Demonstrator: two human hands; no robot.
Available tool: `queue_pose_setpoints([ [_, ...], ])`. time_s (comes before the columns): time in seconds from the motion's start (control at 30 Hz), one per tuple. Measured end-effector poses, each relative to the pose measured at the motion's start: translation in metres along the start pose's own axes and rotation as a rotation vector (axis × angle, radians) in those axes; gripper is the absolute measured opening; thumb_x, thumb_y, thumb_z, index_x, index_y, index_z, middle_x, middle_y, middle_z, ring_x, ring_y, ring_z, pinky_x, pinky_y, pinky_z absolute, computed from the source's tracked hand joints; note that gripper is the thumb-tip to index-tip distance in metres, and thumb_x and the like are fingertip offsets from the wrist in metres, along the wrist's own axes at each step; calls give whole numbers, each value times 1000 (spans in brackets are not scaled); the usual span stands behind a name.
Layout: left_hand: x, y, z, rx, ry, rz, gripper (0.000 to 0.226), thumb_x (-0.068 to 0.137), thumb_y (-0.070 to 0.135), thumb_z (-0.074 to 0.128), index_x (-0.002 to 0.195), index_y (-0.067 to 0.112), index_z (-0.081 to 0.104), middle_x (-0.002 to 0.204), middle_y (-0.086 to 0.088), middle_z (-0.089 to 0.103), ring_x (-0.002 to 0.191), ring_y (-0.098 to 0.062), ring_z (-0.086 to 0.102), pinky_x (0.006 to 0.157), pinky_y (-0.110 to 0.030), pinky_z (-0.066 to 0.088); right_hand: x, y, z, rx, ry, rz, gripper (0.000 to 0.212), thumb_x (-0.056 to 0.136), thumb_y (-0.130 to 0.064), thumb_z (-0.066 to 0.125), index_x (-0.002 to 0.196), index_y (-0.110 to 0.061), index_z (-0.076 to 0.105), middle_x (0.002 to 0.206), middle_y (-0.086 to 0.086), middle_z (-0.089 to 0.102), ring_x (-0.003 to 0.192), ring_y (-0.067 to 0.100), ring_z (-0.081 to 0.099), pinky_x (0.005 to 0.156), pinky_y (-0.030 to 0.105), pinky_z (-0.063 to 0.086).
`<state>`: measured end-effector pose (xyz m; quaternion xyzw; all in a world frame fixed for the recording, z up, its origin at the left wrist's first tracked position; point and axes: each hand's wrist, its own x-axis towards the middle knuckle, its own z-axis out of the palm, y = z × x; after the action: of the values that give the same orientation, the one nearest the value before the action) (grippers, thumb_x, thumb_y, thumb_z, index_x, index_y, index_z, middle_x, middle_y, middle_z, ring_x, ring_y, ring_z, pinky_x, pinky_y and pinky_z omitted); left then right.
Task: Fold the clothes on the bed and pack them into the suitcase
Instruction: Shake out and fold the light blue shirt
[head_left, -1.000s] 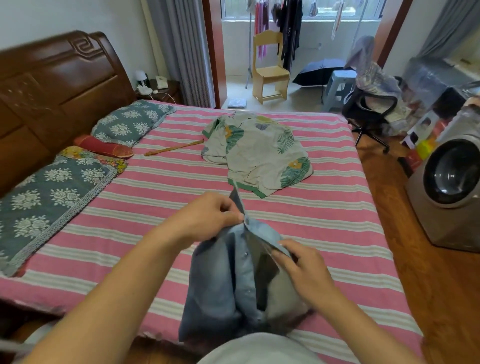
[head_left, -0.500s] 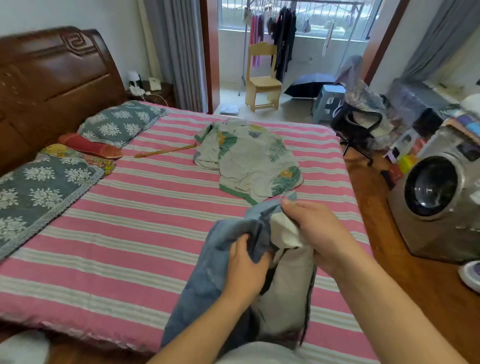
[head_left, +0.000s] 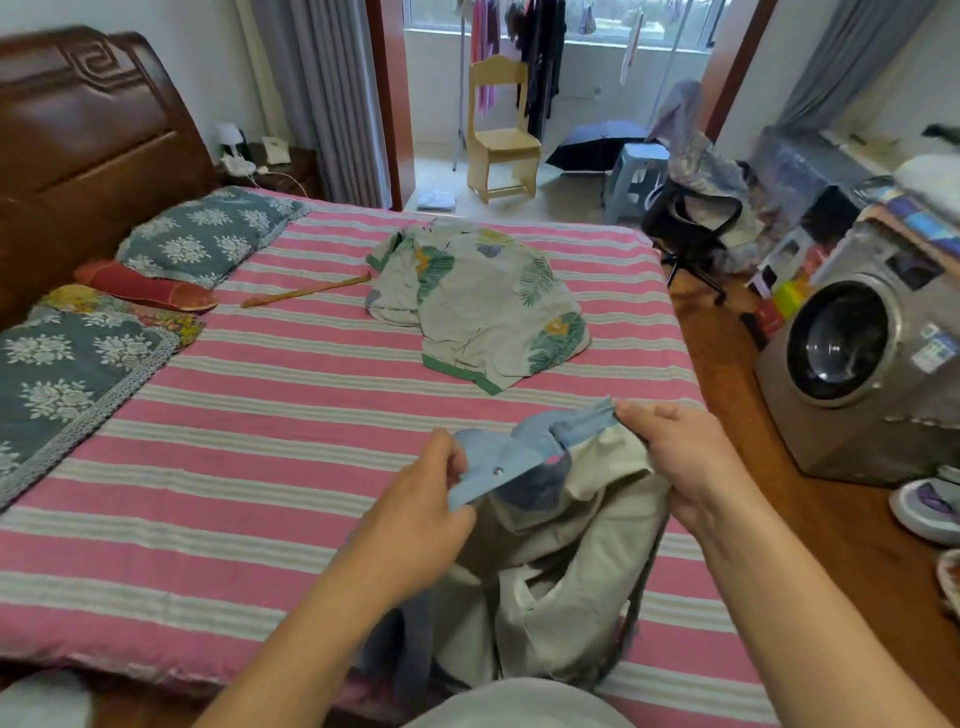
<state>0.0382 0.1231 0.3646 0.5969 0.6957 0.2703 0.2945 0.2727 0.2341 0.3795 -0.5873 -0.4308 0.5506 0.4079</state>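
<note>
hands (head_left: 415, 514) apart, denim garment (head_left: 519, 462) stretched wider

Single head-worn wide-angle view, standing at the striped bed's (head_left: 218, 467) near side, looking forward and down across it toward the balcony window (head_left: 571, 21), forearms close below.

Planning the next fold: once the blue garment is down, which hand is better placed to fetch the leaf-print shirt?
Probably the right hand: it grips the blue garment nearer the leaf-print shirt than the left hand.
</note>
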Motion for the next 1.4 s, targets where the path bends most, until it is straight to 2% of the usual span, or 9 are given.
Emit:
queue_pose_setpoints([
  [0.1,-13,5,1,-300,-153,-158,27,88,51,69,90,29,54,70,14,52,59,-4,44,56,-21,34,2,7,3,-53,5,-71,46,79,-40,77,73,4,65,76,29,64,70,30,60,67,46,48],
  [0.17,-14,5,7,-405,-194,-271,46,96,64,50,78,23,58,64,11,56,60,-7,50,64,-27,38,-1,8,6,-208,1,-145,59,73,-51,76,72,5,57,65,16,54,62,22,52,61,40,41],
  [0.33,-17,4,25,-553,-65,-275,43,91,44,67,74,5,65,67,-2,55,66,-14,49,69,-35,40,-47,4,32,-756,-52,-349,34,86,-35,75,63,-15,61,54,-6,55,52,9,47,51,28,34],
  [0.47,-22,19,28,-513,182,-188,22,95,30,67,78,22,78,75,-2,72,67,-11,61,67,-33,49,-78,25,51,-917,-29,-516,29,89,-39,72,70,-24,56,63,-7,56,59,12,51,51,23,33],
  [0.57,-28,25,33,-448,206,-155,22,96,29,66,79,21,78,76,-4,72,69,-15,63,70,-41,50,-92,38,55,-928,-18,-642,33,93,-37,65,68,-29,46,60,-10,46,54,12,45,48,19,29],
  [0.77,-30,22,39,-327,199,-65,26,95,26,66,74,11,69,69,-10,63,65,-27,55,65,-49,47,-93,47,53,-907,-33,-646,23,98,-31,58,76,-25,56,66,-8,55,58,13,51,52,27,41],
  [1.07,-25,15,47,-199,223,-79,32,92,22,66,61,17,59,55,6,53,52,-8,41,53,-28,31,-94,67,51,-969,-70,-718,29,95,-34,51,68,-26,44,54,-3,51,46,17,40,44,35,38],
  [1.27,-27,26,50,-286,189,-66,29,95,18,61,69,4,61,62,-10,58,51,-6,38,51,-23,32,-88,68,50,-741,49,-629,28,94,-29,58,67,-23,61,49,-8,50,49,14,46,46,20,26],
  [1.4,-29,21,53,-302,168,-70,29,96,22,61,73,4,63,66,-11,60,55,-7,40,55,-37,38,-83,71,45,-674,82,-612,37,92,-19,69,61,-28,51,44,-11,41,50,8,47,48,14,31],
])
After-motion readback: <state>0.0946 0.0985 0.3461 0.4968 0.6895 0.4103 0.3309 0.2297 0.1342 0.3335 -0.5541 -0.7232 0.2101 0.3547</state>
